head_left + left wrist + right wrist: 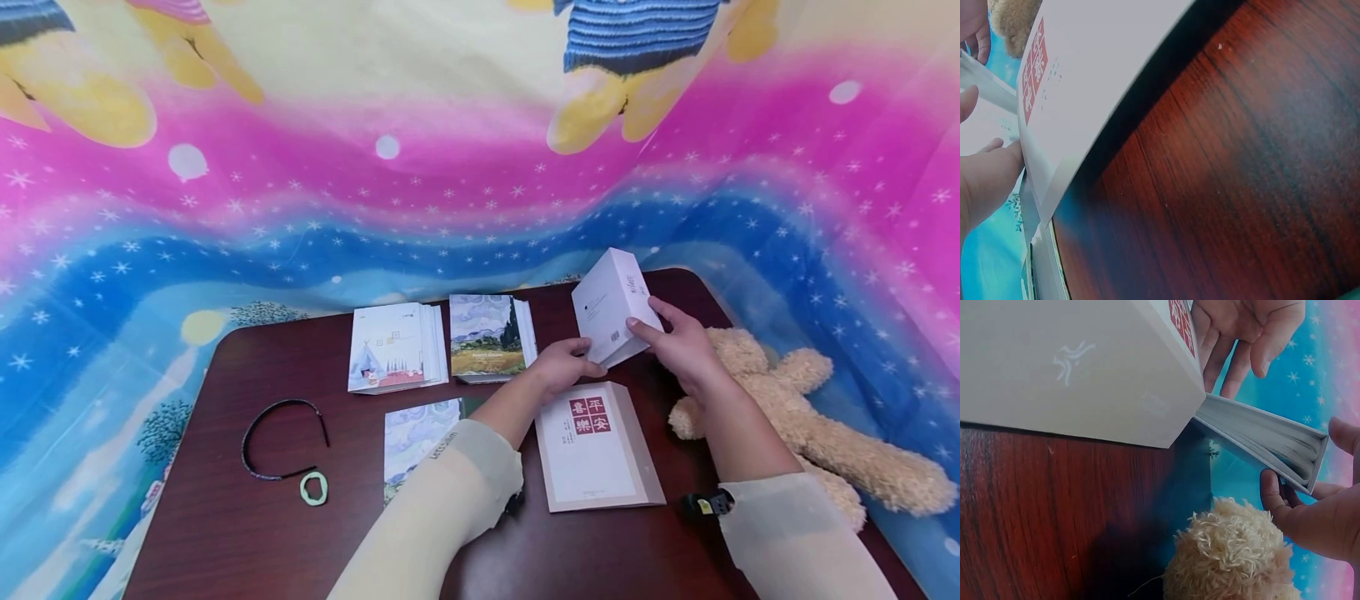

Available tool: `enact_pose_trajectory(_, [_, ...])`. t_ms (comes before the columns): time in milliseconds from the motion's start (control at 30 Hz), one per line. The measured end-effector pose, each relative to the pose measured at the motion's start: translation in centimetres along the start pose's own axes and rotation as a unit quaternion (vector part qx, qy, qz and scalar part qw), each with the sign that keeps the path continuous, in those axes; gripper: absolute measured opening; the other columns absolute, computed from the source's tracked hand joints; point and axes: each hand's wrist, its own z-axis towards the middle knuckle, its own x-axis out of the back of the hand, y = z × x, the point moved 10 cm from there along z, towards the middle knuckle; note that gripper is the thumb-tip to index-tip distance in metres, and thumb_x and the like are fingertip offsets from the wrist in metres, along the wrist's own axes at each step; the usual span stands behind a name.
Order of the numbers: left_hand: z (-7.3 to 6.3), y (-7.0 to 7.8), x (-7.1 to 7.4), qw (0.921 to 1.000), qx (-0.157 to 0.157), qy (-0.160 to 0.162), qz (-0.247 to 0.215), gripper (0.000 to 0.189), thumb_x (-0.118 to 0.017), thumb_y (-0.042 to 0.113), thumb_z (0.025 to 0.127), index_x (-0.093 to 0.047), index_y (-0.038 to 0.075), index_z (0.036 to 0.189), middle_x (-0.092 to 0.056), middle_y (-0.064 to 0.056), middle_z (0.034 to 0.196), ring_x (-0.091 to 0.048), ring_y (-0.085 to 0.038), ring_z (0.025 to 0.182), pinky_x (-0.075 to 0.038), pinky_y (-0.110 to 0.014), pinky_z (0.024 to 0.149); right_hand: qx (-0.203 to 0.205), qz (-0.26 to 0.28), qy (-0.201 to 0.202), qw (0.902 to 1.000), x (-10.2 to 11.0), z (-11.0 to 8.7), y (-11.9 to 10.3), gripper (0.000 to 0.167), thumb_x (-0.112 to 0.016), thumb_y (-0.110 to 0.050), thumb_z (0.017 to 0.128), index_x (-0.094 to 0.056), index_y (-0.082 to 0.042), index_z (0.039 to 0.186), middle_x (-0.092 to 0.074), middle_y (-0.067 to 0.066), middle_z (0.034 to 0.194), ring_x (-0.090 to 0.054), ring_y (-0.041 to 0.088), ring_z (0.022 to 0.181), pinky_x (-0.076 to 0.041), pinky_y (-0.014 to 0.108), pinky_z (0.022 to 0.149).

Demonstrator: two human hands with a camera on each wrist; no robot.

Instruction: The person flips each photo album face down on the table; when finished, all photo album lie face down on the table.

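A thick white photo album (606, 310) is tilted up on its edge at the far right of the table. My right hand (684, 343) grips its right side between thumb and fingers; the right wrist view shows its page edges (1266, 440) facing the camera. Beside the album's lower left corner is my left hand (561, 365), its fingers extended and loosely spread in the right wrist view. Just in front lies a cream album (592, 467) with red square characters on its cover. Another painted-landscape album (423, 425) is partly hidden beneath my left sleeve.
A stack of white albums (386, 346) and a painted-cover stack (483, 333) stand at the back. A black headband (251, 429) and a green ring-shaped item (313, 488) lie at left. A plush toy (795, 408) sits along the right edge, against the patterned cloth (450, 242).
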Motion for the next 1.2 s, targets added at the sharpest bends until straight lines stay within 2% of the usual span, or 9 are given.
enact_pose_trajectory(100, [-0.1,0.0,0.2,1.0000,0.000,0.002,0.003,0.069,-0.083,0.016,0.087,-0.057,0.017,0.150,-0.056,-0.006,0.150,-0.058,-0.020,0.121,-0.043,-0.042,0.110,-0.001,-0.006,-0.001,1.0000,0.0,0.1,0.1,0.098,-0.066,-0.059,0.096,-0.015,-0.019,0.168,-0.037,0.025,0.160,-0.048,0.045,0.137,-0.040,0.061,0.112])
enact_pose_trajectory(567, [-0.5,-0.1,1.1,1.0000,0.004,0.003,0.002,0.068,-0.080,0.016,0.090,-0.054,0.016,0.152,-0.053,-0.003,0.154,-0.056,-0.019,0.126,-0.043,-0.041,0.110,-0.035,0.023,0.011,0.9990,-0.2,0.6,1.3,0.086,-0.059,-0.052,0.102,-0.015,-0.017,0.168,-0.035,0.022,0.163,-0.046,0.039,0.140,-0.037,0.058,0.115])
enact_pose_trajectory(833, [-0.9,0.1,1.8,0.9997,-0.009,-0.001,0.021,0.070,-0.081,0.018,0.089,-0.053,0.015,0.153,-0.054,-0.005,0.152,-0.059,-0.017,0.118,-0.047,-0.039,0.104,-0.030,0.033,0.003,0.9990,-0.6,1.1,1.9,0.082,-0.056,-0.050,0.105,-0.018,-0.013,0.167,-0.032,0.022,0.165,-0.045,0.039,0.138,-0.036,0.058,0.116])
enact_pose_trajectory(900, [-1.0,0.1,2.0,0.9996,-0.010,-0.001,0.026,0.071,-0.082,0.018,0.089,-0.053,0.015,0.154,-0.054,-0.005,0.153,-0.059,-0.018,0.120,-0.048,-0.039,0.104,-0.036,0.030,0.001,0.9989,-0.7,1.2,2.2,0.081,-0.055,-0.050,0.105,-0.018,-0.013,0.167,-0.030,0.022,0.165,-0.042,0.040,0.142,-0.035,0.058,0.117])
enact_pose_trajectory(1100, [-1.4,0.0,2.2,0.9989,-0.016,-0.011,0.044,0.074,-0.080,0.017,0.091,-0.048,0.014,0.157,-0.049,-0.005,0.157,-0.050,-0.021,0.140,-0.047,-0.038,0.107,-0.058,0.018,-0.022,0.9979,-1.2,1.6,3.5,0.078,-0.051,-0.050,0.107,-0.017,-0.014,0.167,-0.024,0.021,0.168,-0.022,0.041,0.154,-0.023,0.060,0.121])
enact_pose_trajectory(1200, [-1.7,0.2,2.2,0.9980,-0.018,-0.017,0.059,0.075,-0.080,0.017,0.091,-0.045,0.013,0.158,-0.048,-0.007,0.158,-0.052,-0.021,0.137,-0.048,-0.038,0.105,-0.058,0.009,-0.034,0.9977,-1.5,1.7,3.9,0.076,-0.049,-0.049,0.107,-0.016,-0.014,0.167,-0.024,0.022,0.168,-0.018,0.042,0.155,-0.020,0.061,0.122])
